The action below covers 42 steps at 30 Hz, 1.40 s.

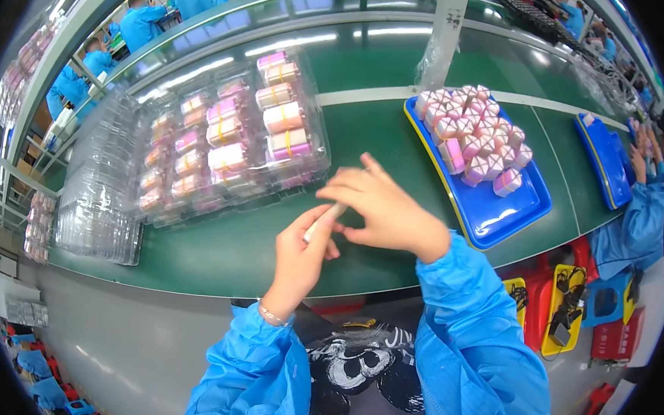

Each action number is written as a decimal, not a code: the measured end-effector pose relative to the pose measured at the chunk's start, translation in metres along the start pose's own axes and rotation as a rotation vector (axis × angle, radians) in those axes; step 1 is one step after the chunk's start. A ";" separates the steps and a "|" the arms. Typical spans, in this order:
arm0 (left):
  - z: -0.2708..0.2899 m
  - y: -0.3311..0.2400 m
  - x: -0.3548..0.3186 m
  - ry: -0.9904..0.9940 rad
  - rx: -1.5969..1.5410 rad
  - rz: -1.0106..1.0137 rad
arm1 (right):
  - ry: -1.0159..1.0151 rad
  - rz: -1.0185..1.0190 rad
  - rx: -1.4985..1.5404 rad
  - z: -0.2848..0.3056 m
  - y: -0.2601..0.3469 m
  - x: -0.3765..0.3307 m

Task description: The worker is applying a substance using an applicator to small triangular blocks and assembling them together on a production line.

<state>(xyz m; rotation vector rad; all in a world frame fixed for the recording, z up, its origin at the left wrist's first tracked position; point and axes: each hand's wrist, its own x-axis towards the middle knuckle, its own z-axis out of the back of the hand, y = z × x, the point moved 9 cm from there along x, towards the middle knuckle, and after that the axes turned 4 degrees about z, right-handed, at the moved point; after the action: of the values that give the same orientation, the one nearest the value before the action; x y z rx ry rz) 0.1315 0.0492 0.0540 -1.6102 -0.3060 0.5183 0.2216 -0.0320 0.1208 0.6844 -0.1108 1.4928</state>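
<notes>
Green conveyor bench (367, 133) runs across a factory line; co-workers in blue coats sit at the far bench upper left, and another co-worker's sleeve (635, 226) reaches in at the right edge.

Head view, only one available:

- L hand (299, 255): fingers curled round a small pale, slim item (323, 221), pinched betw. thumb and fingertips. Grip closed on it; only a short length shows, so kind of item not clear.
- R hand (381, 207): lies over the top end of the same item, fingers bent, partly closed. Cannot tell if it grips the item or only touches it; contact point hidden by knuckles.
- Item is held in the air, just above the near edge of the bench, betw. both hands, w/ nothing under it but the green surface.
- Clear plastic blister trays (230, 140) left of centre, filled w/ pink and cream banded packs in rows. Stack of empty clear trays (101, 193) further left, near bench edge.
- Blue tray (499, 210) to the right, piled w/ small pink and white boxes (477, 136); pile leans, some boxes tilted. Second blue tray (601, 159) further right, near the co-worker.

Risks, my judgement:
- Item is thin and held by fingertips only → could slip and fall over the bench's near edge into the lap or onto the floor.
- R elbow sits near the blue tray corner, which overhangs the bench edge; a sideways nudge could tip the box pile.
</notes>
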 end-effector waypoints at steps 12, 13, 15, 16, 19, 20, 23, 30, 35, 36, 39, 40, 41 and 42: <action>-0.124 -0.070 0.133 0.087 0.534 -0.660 | -1.452 -0.287 0.478 0.082 -0.123 -0.103; -0.128 -0.054 0.165 0.080 0.608 -0.621 | -1.463 -0.248 0.477 0.085 -0.114 -0.102; -0.160 -0.045 0.201 0.190 0.550 -0.622 | -1.458 -0.307 0.421 0.089 -0.112 -0.108; -0.173 -0.038 0.217 0.276 0.477 -0.581 | -1.454 -0.304 0.430 0.087 -0.111 -0.107; -0.201 -0.044 0.233 0.468 0.444 -0.616 | -1.442 -0.305 0.433 0.078 -0.121 -0.108; -0.207 -0.051 0.232 0.486 0.481 -0.667 | -1.422 -0.304 0.554 0.075 -0.121 -0.106; -0.234 -0.068 0.217 0.567 0.648 -0.817 | -1.406 -0.287 0.510 0.073 -0.123 -0.105; -0.233 -0.060 0.205 0.278 0.942 -1.007 | -1.387 -0.336 0.700 0.064 -0.128 -0.101; -0.225 -0.059 0.200 0.239 0.902 -0.918 | -1.412 -0.333 0.697 0.067 -0.131 -0.103; -0.227 -0.061 0.198 0.233 0.919 -0.911 | -1.393 -0.329 0.677 0.066 -0.131 -0.101; -0.241 -0.060 0.201 0.177 0.981 -0.884 | -1.387 -0.362 0.788 0.060 -0.128 -0.096; -0.246 -0.059 0.204 0.154 1.002 -0.881 | -1.376 -0.372 0.792 0.058 -0.128 -0.095; -0.247 -0.058 0.206 0.131 1.024 -0.878 | -1.365 -0.382 0.797 0.056 -0.128 -0.094; -0.249 -0.060 0.206 0.152 0.979 -0.883 | -1.355 -0.390 0.797 0.056 -0.129 -0.094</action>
<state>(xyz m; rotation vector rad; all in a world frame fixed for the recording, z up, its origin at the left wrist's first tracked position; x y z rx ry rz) 0.4400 -0.0587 0.0935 -0.4558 -0.5045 -0.1561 0.3506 -0.1321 0.0772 2.1400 -0.3864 0.4280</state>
